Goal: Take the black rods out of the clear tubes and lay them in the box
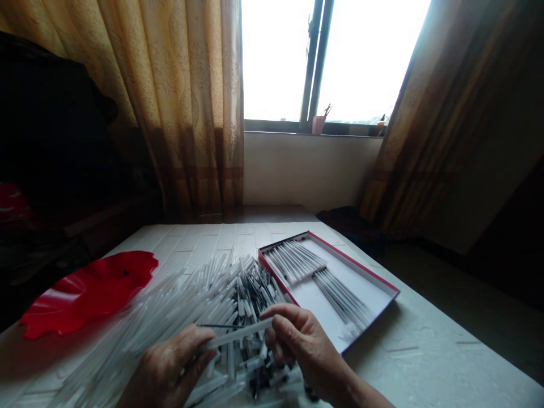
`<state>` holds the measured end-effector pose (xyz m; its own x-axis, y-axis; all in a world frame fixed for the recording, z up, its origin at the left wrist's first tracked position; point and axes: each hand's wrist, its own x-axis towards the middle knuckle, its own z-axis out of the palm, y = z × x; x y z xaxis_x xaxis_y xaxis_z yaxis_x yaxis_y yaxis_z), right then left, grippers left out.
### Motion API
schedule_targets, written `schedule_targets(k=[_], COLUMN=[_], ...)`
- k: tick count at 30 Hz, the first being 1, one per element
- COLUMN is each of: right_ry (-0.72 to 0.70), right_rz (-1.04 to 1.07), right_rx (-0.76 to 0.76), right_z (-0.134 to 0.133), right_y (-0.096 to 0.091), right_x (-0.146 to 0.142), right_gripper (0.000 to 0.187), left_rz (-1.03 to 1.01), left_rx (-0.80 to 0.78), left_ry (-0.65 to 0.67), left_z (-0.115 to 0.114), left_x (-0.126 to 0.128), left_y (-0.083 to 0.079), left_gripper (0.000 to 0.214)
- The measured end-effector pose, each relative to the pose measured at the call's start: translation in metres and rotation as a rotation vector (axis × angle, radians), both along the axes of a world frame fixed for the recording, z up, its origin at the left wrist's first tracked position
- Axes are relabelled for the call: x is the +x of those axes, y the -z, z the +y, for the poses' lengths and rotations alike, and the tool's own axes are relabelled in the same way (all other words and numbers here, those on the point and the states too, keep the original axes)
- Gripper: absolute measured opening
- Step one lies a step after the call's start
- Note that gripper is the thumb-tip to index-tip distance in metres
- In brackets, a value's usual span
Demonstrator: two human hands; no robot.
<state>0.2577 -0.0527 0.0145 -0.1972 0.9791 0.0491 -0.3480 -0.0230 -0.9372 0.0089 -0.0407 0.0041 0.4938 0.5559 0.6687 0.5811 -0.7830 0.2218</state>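
Observation:
Both my hands work low in the frame over a big heap of clear pen tubes [170, 309] and thin dark refills [255, 286]. My left hand [170, 368] pinches the near end of one clear tube [238, 334], which lies almost level across the pile. A thin dark refill [219, 326] runs just above that tube. My right hand [304, 340] is closed around the tube's other end, thumb and fingers pressed on it. To the right lies a shallow red-rimmed box [382, 283] with rows of filled tubes [317, 272] inside it.
A red wavy-edged dish [89, 289] sits on the left of the pale table [425, 351]. Curtains [187, 102] and a bright window [335, 56] stand behind. Dark furniture [55, 130] fills the left; the table's right edge drops to the floor.

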Motion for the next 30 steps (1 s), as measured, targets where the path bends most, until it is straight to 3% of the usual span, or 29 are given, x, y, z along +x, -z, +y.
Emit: schedule_targets(k=[5,13,17,26,30], right_ry=[-0.035,-0.041,0.008,-0.018,-0.071], right_rz=[0.060,0.027,-0.025,-0.016,-0.021], right_rx=[0.041,0.036,0.094,0.171,0.245], right_z=[-0.001,-0.004,-0.003,-0.006,-0.009], right_y=[0.003,0.004,0.003,0.003,0.002], right_x=[-0.003,-0.003,-0.001,0.000,0.003], right_gripper=[0.049,0.046,0.043,0.038,0.033], left_rz=[0.016,-0.014,-0.065,-0.071,-0.144], left_rx=[0.023,-0.052,-0.274,-0.742,-1.179], left_ry=[0.027,0.061,0.127,0.216,0.267], left_z=[-0.002,0.001,-0.004,-0.007,-0.007], left_x=[0.004,-0.003,-0.001,0.001,-0.002], left_y=[-0.005,0.006,0.003,-0.003,-0.005], left_gripper=[0.013,0.011,0.011,0.044,0.060])
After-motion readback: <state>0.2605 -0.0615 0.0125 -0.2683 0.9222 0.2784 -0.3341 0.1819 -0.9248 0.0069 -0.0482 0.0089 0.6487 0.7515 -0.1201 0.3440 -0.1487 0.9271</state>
